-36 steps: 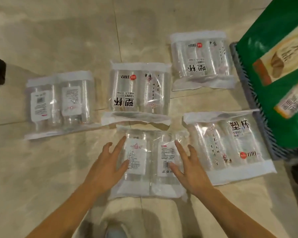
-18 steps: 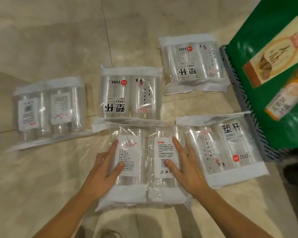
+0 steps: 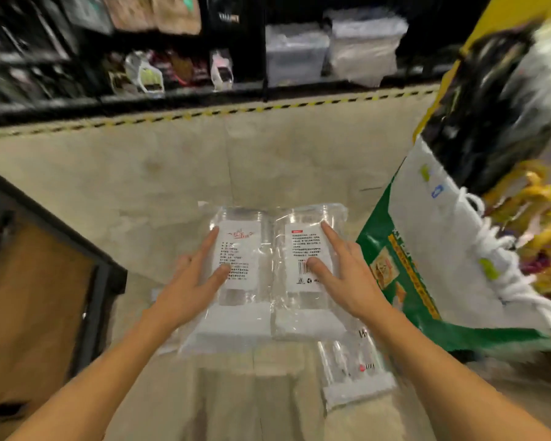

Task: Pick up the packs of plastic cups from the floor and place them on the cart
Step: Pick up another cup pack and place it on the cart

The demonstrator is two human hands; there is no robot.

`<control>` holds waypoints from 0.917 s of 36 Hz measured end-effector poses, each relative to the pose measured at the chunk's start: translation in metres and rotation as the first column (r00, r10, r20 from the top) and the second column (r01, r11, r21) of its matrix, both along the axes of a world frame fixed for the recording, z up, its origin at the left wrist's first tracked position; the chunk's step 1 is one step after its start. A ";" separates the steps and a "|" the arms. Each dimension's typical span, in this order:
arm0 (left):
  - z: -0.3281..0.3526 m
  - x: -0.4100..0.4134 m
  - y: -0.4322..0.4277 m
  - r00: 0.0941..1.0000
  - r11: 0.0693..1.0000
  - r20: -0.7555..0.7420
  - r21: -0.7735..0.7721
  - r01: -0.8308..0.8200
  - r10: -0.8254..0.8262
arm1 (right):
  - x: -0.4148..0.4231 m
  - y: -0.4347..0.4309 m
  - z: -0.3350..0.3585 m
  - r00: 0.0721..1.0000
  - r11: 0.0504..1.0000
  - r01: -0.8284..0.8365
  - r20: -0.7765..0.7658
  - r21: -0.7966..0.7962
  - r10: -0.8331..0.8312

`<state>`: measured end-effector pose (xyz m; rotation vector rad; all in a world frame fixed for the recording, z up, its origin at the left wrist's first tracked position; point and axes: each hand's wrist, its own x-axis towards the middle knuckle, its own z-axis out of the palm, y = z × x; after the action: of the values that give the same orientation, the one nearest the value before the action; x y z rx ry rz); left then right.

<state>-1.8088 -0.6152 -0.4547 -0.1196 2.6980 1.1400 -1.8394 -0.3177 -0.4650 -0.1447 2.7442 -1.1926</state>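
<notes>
A clear pack of plastic cups (image 3: 268, 281) with two white labels is lifted off the floor, held between both hands. My left hand (image 3: 188, 288) grips its left side, thumb and forefinger on the left label. My right hand (image 3: 347, 281) grips its right side, thumb near the barcode. Another pack of cups (image 3: 353, 374) lies on the tiled floor below and to the right, partly hidden by my right forearm. The other packs are out of view. The cart (image 3: 45, 281), a dark-framed platform with a brown board, is at the lower left.
A green and white sack (image 3: 427, 265) stands close on the right, with yellow packaged goods (image 3: 535, 218) behind it. Dark shelving (image 3: 172, 58) with goods runs along the back behind a yellow-black floor stripe (image 3: 204, 114). Bare beige floor (image 3: 204, 173) lies ahead.
Both hands closed on the nearest pack and lifted it off the floor. The view tilted up from the floor toward the shelves, so most of the other packs dropped out of sight.
</notes>
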 end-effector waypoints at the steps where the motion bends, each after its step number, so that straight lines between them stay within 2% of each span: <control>1: 0.040 -0.004 -0.001 1.000 1.000 -0.011 -0.017 0.001 -0.001 | -0.005 -0.001 0.039 1.000 1.000 0.004 -0.015 -0.013 -0.004; 7: 0.243 -0.011 -0.011 0.994 0.993 -0.097 -0.111 0.032 -0.043 | -0.017 -0.003 0.240 0.995 0.998 -0.066 -0.074 0.004 0.066; 14: 0.402 0.006 -0.012 0.989 0.991 -0.149 -0.136 0.002 -0.023 | -0.010 -0.014 0.394 0.979 0.995 -0.099 -0.175 0.010 0.099; 19: 0.449 0.021 -0.031 0.985 0.998 -0.173 -0.066 -0.025 0.013 | -0.004 -0.030 0.444 0.980 0.996 -0.083 -0.180 0.036 0.088; 22: 0.461 0.027 -0.043 0.982 0.996 -0.188 -0.081 -0.047 0.031 | 0.004 -0.043 0.460 0.978 0.996 -0.072 -0.191 0.046 0.079; 33: 0.473 0.048 -0.095 0.983 0.993 -0.162 -0.057 -0.099 0.089 | 0.010 -0.098 0.467 0.978 0.990 -0.140 -0.157 0.018 0.141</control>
<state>-1.7606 -0.7103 0.0179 -0.1752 2.9003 1.1326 -1.8291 -0.4154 0.0019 -0.4426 2.8148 -1.1812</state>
